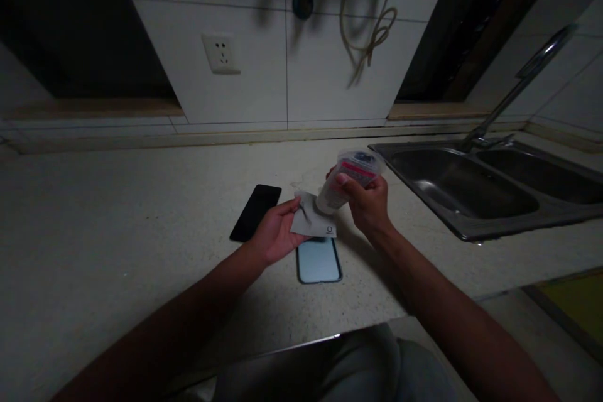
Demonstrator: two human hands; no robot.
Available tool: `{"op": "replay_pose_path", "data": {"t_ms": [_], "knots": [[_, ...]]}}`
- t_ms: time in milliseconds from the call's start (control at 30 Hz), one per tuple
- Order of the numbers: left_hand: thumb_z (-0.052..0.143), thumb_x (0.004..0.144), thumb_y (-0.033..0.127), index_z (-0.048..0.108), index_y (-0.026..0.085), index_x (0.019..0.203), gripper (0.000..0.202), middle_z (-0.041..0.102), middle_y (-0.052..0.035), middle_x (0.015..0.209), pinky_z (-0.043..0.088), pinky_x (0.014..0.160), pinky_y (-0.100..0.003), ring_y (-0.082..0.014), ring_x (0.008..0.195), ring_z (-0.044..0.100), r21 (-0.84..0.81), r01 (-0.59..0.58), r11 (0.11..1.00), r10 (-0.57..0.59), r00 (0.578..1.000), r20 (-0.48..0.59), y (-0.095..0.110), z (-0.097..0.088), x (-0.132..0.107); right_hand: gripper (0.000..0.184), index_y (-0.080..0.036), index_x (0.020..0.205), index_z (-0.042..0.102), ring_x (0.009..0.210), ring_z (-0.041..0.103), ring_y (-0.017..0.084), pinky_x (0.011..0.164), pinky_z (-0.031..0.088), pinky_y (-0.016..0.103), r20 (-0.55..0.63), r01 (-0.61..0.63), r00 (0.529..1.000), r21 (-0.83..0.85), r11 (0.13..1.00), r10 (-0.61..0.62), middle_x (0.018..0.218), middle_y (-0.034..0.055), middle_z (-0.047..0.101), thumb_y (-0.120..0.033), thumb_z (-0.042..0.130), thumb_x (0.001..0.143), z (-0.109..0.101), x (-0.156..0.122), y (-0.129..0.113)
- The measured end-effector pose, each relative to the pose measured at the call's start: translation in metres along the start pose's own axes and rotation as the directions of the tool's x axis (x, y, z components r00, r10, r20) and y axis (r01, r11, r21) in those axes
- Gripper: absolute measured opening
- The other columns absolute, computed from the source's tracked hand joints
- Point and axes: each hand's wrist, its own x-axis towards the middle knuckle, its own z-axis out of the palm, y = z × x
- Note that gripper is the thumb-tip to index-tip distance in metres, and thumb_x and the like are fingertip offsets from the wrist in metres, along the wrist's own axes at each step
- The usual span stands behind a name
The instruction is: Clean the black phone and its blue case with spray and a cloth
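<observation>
My left hand [276, 232] grips a thin grey cloth [313, 226] by its left edge, thumb on top and fingers underneath. A small square logo is printed near its lower right corner. In my right hand [370, 201] is a translucent plastic cup [336, 191] with a pink-red label, tilted so its narrower end rests on or just above the cloth; contact cannot be made out. Something dark shows at the cup's wide upper end. Below the cloth, a phone with a light blue face [319, 262] lies on the counter, partly covered. A black phone [257, 212] lies left of the cloth.
The pale speckled counter [141, 220] runs along a tiled wall. A double steel sink [452, 185] with a tall faucet [513, 91] is at the right. A socket [221, 53], valves and a looped hose [377, 31] are on the wall. The counter's front edge is close to my legs.
</observation>
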Motion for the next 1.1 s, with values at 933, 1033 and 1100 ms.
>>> {"op": "replay_pose_path", "data": {"t_ms": [933,1033,1100], "knots": [[0.051,0.090,0.013,0.064,0.006,0.108,0.023,0.073,-0.0165,0.099,0.049,0.099,-0.042,-0.0247,0.096,0.071,0.053,0.048,0.997,-0.052,0.996,0.079,-0.006,-0.008,0.003,0.032,-0.020,0.081,0.072,0.069,0.069,0.018,0.065,0.059,0.030,0.038,-0.118,0.993,0.173,0.978,0.113,0.075,0.0016,0.073,-0.041,0.087,0.063,0.005,0.001,-0.005],[0.053,0.088,0.007,0.062,0.005,0.114,0.027,0.074,-0.0157,0.098,0.051,0.096,-0.038,-0.0228,0.093,0.072,0.087,0.027,0.996,-0.035,0.996,0.085,-0.007,-0.010,0.003,0.032,-0.022,0.085,0.069,0.075,0.070,0.018,0.075,0.061,0.034,0.050,-0.198,0.980,0.266,0.944,0.191,0.081,0.0004,0.073,-0.040,0.086,0.064,0.004,0.004,-0.003],[0.055,0.087,0.005,0.061,0.005,0.118,0.031,0.074,-0.0157,0.099,0.053,0.091,-0.035,-0.0222,0.090,0.072,0.116,0.014,0.993,-0.027,0.994,0.106,-0.007,-0.011,0.003,0.031,-0.023,0.085,0.068,0.076,0.070,0.018,0.080,0.061,0.035,0.046,-0.244,0.969,0.330,0.912,0.243,0.082,-0.0004,0.072,-0.039,0.085,0.065,0.001,0.007,0.000]]}}
